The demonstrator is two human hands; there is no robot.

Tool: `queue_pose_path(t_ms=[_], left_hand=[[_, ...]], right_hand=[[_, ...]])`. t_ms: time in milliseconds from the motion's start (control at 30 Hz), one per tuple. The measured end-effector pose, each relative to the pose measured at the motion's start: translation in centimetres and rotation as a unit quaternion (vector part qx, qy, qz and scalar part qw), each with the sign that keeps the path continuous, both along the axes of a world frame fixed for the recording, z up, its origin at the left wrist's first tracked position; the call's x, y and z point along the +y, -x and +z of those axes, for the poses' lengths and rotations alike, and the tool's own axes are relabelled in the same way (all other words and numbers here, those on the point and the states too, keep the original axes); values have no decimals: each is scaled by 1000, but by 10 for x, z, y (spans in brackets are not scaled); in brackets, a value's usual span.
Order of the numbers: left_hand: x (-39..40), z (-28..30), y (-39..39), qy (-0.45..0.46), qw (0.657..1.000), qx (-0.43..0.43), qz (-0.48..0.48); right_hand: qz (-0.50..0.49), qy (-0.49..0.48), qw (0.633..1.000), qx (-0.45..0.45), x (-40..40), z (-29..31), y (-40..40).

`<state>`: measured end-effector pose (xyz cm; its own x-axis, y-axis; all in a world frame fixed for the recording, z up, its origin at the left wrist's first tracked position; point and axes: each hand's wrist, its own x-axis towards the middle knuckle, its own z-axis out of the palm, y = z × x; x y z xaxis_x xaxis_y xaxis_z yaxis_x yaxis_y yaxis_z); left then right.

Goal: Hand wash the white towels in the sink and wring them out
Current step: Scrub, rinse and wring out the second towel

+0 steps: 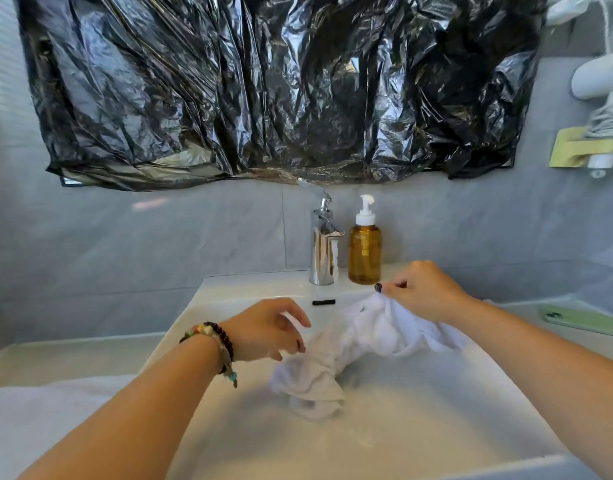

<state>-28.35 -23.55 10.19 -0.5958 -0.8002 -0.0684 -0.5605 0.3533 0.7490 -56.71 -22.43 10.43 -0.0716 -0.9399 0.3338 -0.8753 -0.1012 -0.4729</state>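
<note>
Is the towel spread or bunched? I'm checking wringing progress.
Bunched: the white towel hangs crumpled between the right hand and left hand.

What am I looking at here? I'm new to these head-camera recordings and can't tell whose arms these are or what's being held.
There is no machine here. The single picture comes from a camera worn on a person's head, looking down at their own arms over a white sink. The right hand grips one end of a white towel; the left hand, with bracelets at its wrist, holds it nearer the other end. Behind stand a chrome faucet and an amber soap bottle. Black plastic covers the wall above.
</note>
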Motion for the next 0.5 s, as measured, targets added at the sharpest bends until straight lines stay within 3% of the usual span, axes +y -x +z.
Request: queue_pose_path(t_ms=[67, 100, 200, 267, 333, 400, 433, 500], left_hand=[[6, -18, 11, 94, 968, -227, -59], [6, -25, 18, 151, 943, -288, -69], [7, -36, 29, 281, 899, -329, -72], [3, -41, 29, 334, 879, -332, -80], [0, -41, 29, 337, 895, -284, -66], [-2, -35, 29, 283, 950, -131, -1], [-5, -30, 28, 249, 966, -42, 46], [-12, -21, 26, 169, 972, 113, 115]], right_hand=[[-34, -22, 999, -26, 6, -4, 4], [-44, -38, 998, -31, 10, -8, 5], [-40, -78, 996, -35, 21, -23, -1], [-28, -107, 994, 8, 26, -29, -13], [-29, -121, 986, 114, 27, -31, -28], [-10, -91, 975, 202, 27, -29, -42], [14, -67, 976, 207, 26, -28, -48], [71, -41, 988, 129, 25, -33, -59]])
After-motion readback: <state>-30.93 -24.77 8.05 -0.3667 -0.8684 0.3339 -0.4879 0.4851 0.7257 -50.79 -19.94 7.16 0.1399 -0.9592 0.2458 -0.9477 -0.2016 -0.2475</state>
